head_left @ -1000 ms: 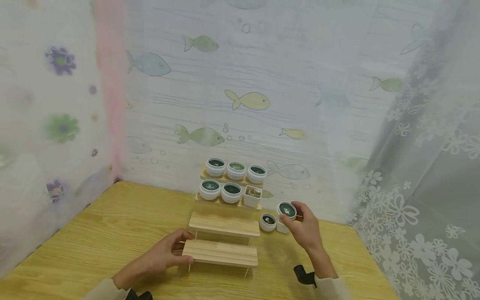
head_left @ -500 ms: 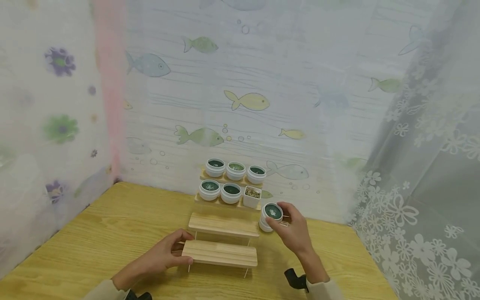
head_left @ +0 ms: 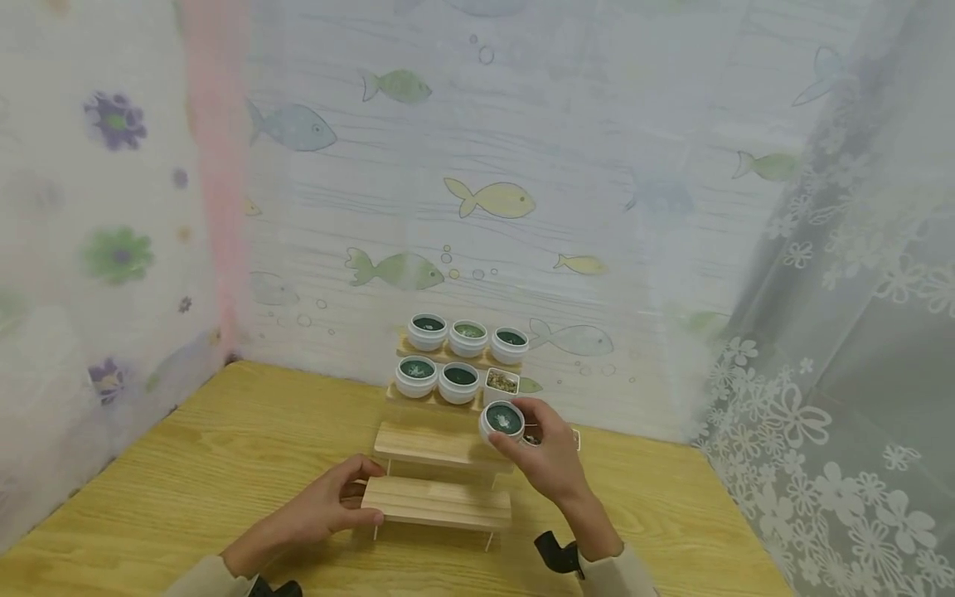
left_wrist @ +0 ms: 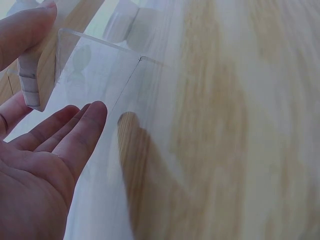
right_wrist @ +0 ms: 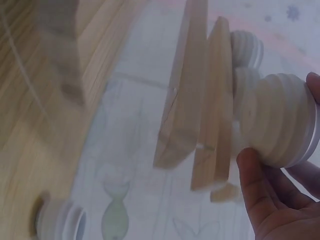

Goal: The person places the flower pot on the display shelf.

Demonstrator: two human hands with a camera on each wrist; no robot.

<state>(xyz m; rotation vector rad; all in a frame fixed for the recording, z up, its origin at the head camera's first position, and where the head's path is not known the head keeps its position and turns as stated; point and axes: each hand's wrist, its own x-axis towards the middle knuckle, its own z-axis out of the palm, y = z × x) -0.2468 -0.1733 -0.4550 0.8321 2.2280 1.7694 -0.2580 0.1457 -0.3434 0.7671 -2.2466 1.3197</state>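
Observation:
My right hand (head_left: 548, 460) holds a small round white pot (head_left: 503, 421) with a dark green top and a pale pattern, thumb and fingers at its sides. In the head view this pot overlaps the right end of the upper board (head_left: 433, 446) of a two-tier wooden stand; its ribbed side (right_wrist: 280, 120) shows in the right wrist view. My left hand (head_left: 324, 507) grips the left end of the stand's lower board (head_left: 436, 502), thumb above and a finger below. The stand's clear leg panel (left_wrist: 100, 65) shows beside the fingers in the left wrist view.
Behind, another wooden stand (head_left: 393, 398) bears two rows of white pots, including a round pot (head_left: 416, 377) and a square pot (head_left: 501, 383). Mostly hidden behind my right hand are another round pot (head_left: 532, 440) and a square pot (head_left: 577, 440) on the wooden table (head_left: 246, 448).
My right hand has carried the round pot leftward, from over the pots at the right to the stand's upper board. My left hand keeps its grip in the same spot.

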